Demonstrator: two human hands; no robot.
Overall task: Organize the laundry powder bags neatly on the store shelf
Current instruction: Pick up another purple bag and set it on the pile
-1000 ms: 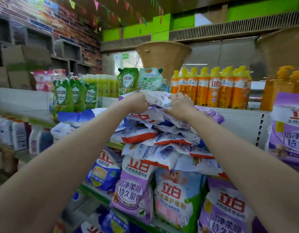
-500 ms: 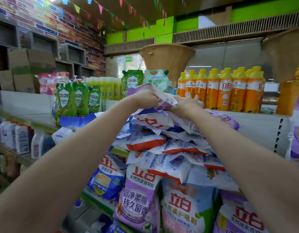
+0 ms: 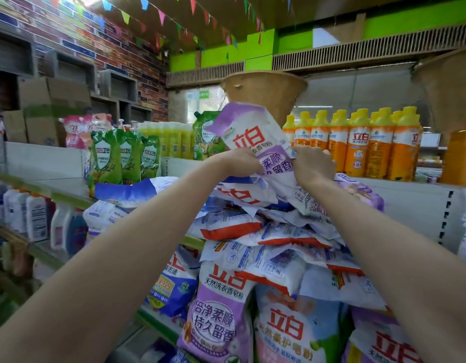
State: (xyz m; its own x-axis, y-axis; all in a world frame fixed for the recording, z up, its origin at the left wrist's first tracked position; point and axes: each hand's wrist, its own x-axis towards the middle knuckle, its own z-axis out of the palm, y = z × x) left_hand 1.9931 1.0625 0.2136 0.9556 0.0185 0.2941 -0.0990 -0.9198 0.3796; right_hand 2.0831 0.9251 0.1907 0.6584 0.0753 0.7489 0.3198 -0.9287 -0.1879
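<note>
Both hands hold one purple-and-white laundry powder bag [image 3: 255, 138] above the heap, its top edge tilted up and to the left so the red logo faces the camera. The left hand [image 3: 242, 162] curls its fingers round the bag's lower left edge; the right hand [image 3: 311, 167] grips the lower right edge, knuckles toward the camera. The bag's lower end appears to touch the top of the pile, though the hands hide the contact.

Under it lies a loose pile of powder bags [image 3: 266, 231], white with red and blue bands, stacked flat and crooked on one another on the green-edged shelf [image 3: 192, 241]. Below the pile, on the next level, stand upright bags: a purple one [image 3: 216, 318], a pink-and-white one [image 3: 297, 334] just beside it to the right, and a blue one [image 3: 174, 284] to the left, partly behind the left forearm.

On the top level behind the hands, a row of orange bottles with yellow caps [image 3: 357, 145] stands to the right, and green refill pouches [image 3: 124, 155] stand to the left, with yellow-green bottles [image 3: 169, 140] between. A tan funnel-shaped column [image 3: 266, 87] rises behind the held bag. White bottles [image 3: 24, 216] stand on the far left shelf, and cardboard boxes [image 3: 51, 106] sit against the brick wall [image 3: 108, 43].
</note>
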